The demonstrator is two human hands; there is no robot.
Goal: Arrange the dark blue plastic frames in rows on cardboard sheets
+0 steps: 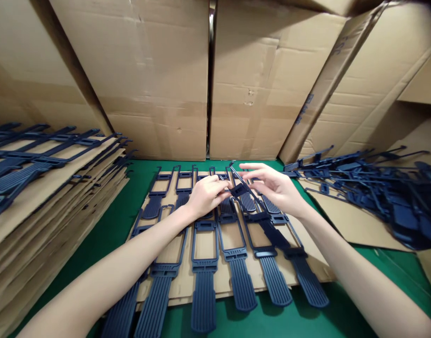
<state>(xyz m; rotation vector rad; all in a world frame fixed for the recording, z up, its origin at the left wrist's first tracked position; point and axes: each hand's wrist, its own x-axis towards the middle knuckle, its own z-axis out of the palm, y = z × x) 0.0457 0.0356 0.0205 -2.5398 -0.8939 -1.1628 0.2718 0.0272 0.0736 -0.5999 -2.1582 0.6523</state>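
Note:
My left hand (209, 193) is closed, thumb and fingers pinching one side of a dark blue plastic frame piece (263, 220). That piece is tilted above the others, its hooked end up and its ribbed paddle end pointing down to the right. At its other side is my right hand (272, 184), fingers apart and curved, close to the piece's upper bar; whether they touch it I cannot tell. Beneath both hands, several like frame pieces (204, 277) lie in rows on a cardboard sheet (180, 293), the front paddles overhanging its near edge.
Stacked cardboard sheets (60, 206) with blue pieces between them stand at the left. A loose heap of blue pieces (380, 192) lies on cardboard at the right. Large cartons (250, 84) wall off the back of the green table (272, 321).

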